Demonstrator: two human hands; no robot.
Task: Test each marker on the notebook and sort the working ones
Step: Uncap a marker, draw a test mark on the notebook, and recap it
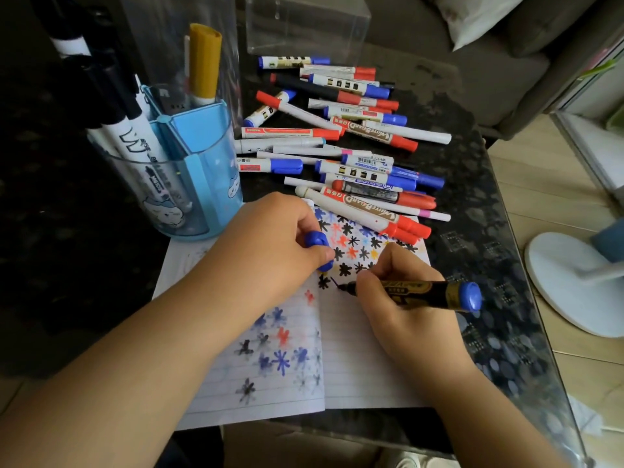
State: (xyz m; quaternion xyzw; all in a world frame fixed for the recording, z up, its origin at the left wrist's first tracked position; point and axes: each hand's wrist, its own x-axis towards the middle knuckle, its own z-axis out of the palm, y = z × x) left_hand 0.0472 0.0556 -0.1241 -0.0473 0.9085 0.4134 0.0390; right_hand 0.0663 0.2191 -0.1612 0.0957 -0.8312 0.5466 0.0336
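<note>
An open lined notebook (pixel 364 359) lies on the dark table, its pages dotted with black, red and blue star marks. My right hand (pixel 401 298) grips a black-and-gold marker (pixel 429 293) with a blue end, its tip touching the right page by a fresh dark stroke. My left hand (pixel 280 244) rests on the notebook and holds the blue cap (pixel 317 246) between curled fingers. A pile of several red, blue and white markers (pixel 337 140) lies beyond the notebook. The blue pen holder (pixel 199 184) at left holds black-capped markers and a yellow-capped one.
A clear plastic box (pixel 304 25) stands behind the pile. The glass table edge (pixel 526 298) runs down the right side, with a white fan base (pixel 574 282) on the wooden floor beyond. A grey sofa (pixel 489 62) sits at the back right.
</note>
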